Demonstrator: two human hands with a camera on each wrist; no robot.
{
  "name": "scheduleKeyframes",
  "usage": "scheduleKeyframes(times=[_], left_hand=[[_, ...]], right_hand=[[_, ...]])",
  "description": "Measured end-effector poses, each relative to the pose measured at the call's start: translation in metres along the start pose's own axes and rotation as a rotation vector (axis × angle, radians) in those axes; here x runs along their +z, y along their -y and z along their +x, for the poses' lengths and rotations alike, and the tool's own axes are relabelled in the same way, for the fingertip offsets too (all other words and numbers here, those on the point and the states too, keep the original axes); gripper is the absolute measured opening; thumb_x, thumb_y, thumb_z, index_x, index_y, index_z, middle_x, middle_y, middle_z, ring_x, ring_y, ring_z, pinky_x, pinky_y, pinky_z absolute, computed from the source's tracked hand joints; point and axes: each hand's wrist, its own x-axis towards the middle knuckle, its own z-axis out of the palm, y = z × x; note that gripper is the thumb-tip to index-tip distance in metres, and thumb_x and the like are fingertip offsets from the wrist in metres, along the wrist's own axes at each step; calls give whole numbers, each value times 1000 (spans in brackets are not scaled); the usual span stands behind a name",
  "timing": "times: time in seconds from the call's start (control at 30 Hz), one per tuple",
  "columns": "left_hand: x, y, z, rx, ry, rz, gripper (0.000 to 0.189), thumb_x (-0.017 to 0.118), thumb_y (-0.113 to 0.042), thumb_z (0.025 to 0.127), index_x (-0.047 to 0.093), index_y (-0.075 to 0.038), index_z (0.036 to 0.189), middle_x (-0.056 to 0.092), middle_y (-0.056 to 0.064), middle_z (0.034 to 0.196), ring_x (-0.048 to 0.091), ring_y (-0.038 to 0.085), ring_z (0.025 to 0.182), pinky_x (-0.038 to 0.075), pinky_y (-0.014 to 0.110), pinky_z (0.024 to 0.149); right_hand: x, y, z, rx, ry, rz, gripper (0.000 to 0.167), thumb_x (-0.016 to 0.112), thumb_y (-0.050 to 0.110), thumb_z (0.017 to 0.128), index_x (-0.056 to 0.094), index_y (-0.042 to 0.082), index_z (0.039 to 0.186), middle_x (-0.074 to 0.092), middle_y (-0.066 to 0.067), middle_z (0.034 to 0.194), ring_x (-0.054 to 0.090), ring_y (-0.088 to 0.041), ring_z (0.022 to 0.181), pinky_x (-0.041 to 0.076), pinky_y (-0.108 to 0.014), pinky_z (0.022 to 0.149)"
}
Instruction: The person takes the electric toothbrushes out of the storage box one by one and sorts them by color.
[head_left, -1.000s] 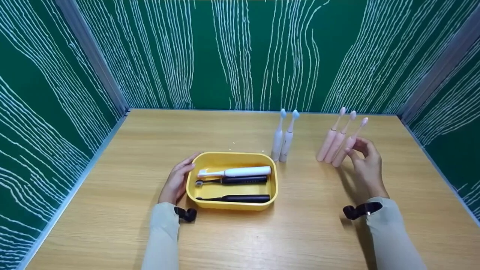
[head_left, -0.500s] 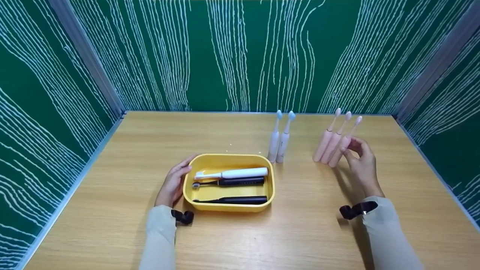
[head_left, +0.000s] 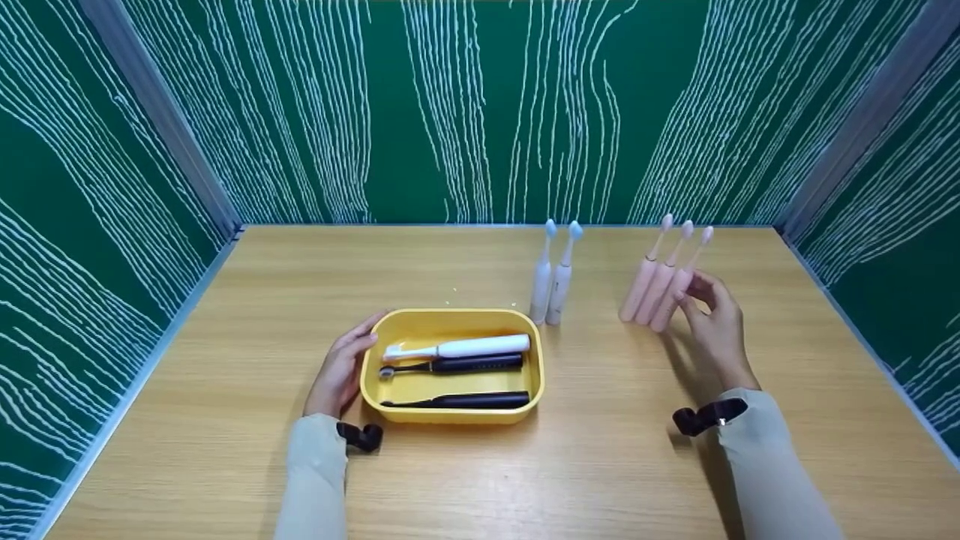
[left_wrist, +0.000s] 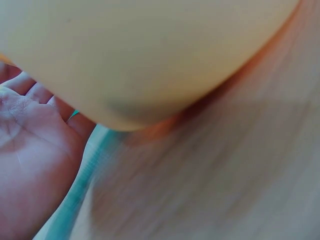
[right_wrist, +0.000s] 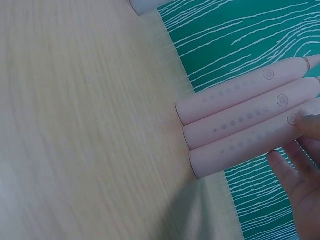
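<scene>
Three pink electric toothbrushes stand upright side by side at the right. My right hand (head_left: 718, 326) pinches the rightmost pink toothbrush (head_left: 671, 300) high on its handle. In the right wrist view, the thumb lies beside that handle's round button (right_wrist: 293, 119), and the handle sits against the middle pink toothbrush (right_wrist: 250, 112). Beside the left end of a yellow bin (head_left: 450, 415) is my left hand (head_left: 337, 375), its fingers touching the wall near the far corner. In the left wrist view, the bin's wall (left_wrist: 125, 65) partly hides those fingers, and the palm faces it.
A white electric toothbrush (head_left: 484, 346) and two black ones (head_left: 480, 364) lie in the bin. Two white toothbrushes with blue heads (head_left: 559, 296) stand upright just off its far right corner. Green panels with white lines (head_left: 420, 112) border the wooden table (head_left: 600, 465).
The head of the rightmost pink toothbrush has come slightly closer to the middle one, with my right hand on it. My left hand stays at the bin. The head view has shifted a little.
</scene>
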Motion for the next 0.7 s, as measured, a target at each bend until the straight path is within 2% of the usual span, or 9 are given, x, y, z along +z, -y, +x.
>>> scheduleKeyframes(times=[0.07, 0.17, 0.3, 0.43, 0.53, 0.7], left_hand=[[0, 0, 0, 0, -3, 2, 52, 37, -2, 98, 29, 2, 149, 26, 12, 158, 27, 23, 143, 25, 33, 118], [0, 0, 0, -1, -6, 3, 51, 37, -2, 98, 29, 2, 149, 27, 12, 158, 28, 23, 143, 25, 33, 118], [0, 0, 0, 1, -7, 4, 51, 36, -2, 98, 29, 2, 149, 27, 12, 158, 28, 23, 143, 25, 33, 118], [1, 0, 1, 9, -9, 5, 51, 36, -1, 98, 30, 3, 148, 27, 13, 157, 28, 24, 143, 27, 32, 117], [1, 1, 1, 10, -11, 12, 50, 36, -2, 98, 30, 2, 148, 28, 12, 157, 28, 24, 143, 30, 30, 115], [1, 1, 1, 8, 6, -15, 51, 35, -1, 99, 29, 2, 149, 27, 13, 157, 28, 24, 143, 33, 28, 113]], right_hand=[[-1, 0, -1, 23, 10, -8, 46, 54, 21, 97, 45, 5, 139, 57, -9, 127, 51, -2, 112, 46, -19, 100], [-2, -1, -2, 42, 18, -9, 47, 53, 24, 98, 45, 7, 141, 56, -12, 131, 51, -6, 115, 47, -22, 101], [-4, -2, -4, 40, 9, 10, 48, 53, 28, 97, 45, 9, 141, 56, -11, 131, 50, -4, 113, 46, -9, 92], [-5, -1, -5, 47, -7, 26, 49, 54, 30, 97, 45, 11, 142, 56, -11, 132, 50, -6, 114, 47, -10, 91], [-5, -1, -5, 56, -60, 40, 47, 56, 28, 96, 49, 11, 139, 58, -9, 130, 51, -3, 112, 47, -10, 91], [-4, 3, -4, 33, -215, 120, 38, 61, 18, 94, 57, 5, 129, 63, -3, 116, 55, 3, 101, 47, -7, 81]])
